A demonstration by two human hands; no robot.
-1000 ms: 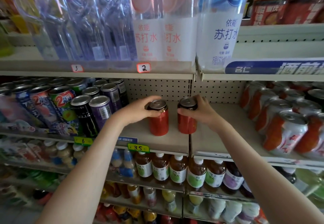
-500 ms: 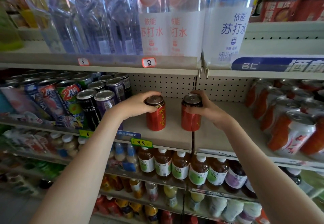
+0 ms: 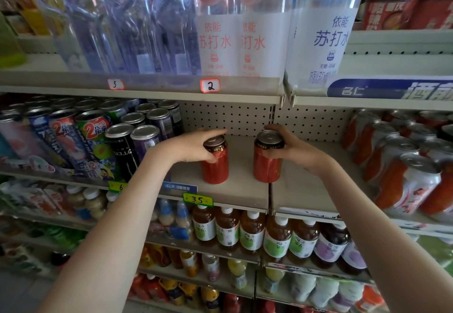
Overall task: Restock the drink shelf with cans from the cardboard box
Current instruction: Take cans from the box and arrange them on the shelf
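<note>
Two red cans stand upright on the beige drink shelf (image 3: 245,190), in the gap between rows of other cans. My left hand (image 3: 188,145) grips the left red can (image 3: 215,165) around its top, fingers over the lid. My right hand (image 3: 291,148) grips the right red can (image 3: 267,163) at its upper side; that can stands by the seam between two shelf sections. The cardboard box is out of view.
Dark and purple cans (image 3: 137,141) crowd the shelf to the left; orange-and-white cans (image 3: 411,170) fill the right. Tall soda-water bottles (image 3: 215,31) stand on the shelf above. Tea bottles (image 3: 252,232) line the shelf below. Perforated back panel (image 3: 228,116) lies behind the cans.
Both hands have pushed the two red cans a little farther back on the shelf and slightly apart. The grips are unchanged.
</note>
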